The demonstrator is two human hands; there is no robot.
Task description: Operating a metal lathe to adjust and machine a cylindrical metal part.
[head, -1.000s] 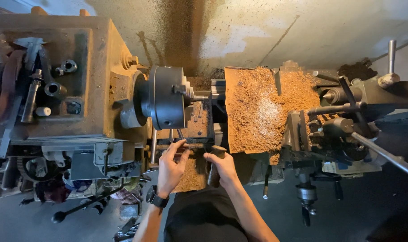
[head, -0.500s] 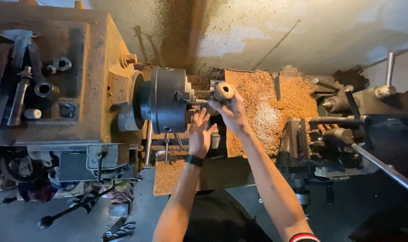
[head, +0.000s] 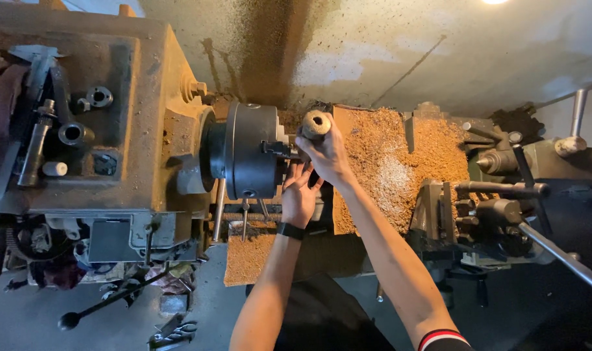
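A lathe fills the view, with its dark round chuck [head: 247,149] at centre. My right hand [head: 325,153] is closed around a short wooden cylinder [head: 316,123] with a hole in its end, held just right of the chuck jaws. Below it, my left hand [head: 300,192], with a black wristband, reaches up to the chuck face, fingers spread near the jaws. What the left fingers touch is hidden behind the right hand.
The headstock [head: 101,123] with loose tools on top stands at left. A sawdust-covered carriage [head: 387,162] sits right of the chuck, then the tailstock [head: 503,195] with long handles. A lever [head: 107,299] and scrap lie low at left.
Both hands rose from the front of the carriage up to the chuck. The right hand now holds the wooden cylinder beside the jaws, slightly higher and nearer the chuck than half a second ago.
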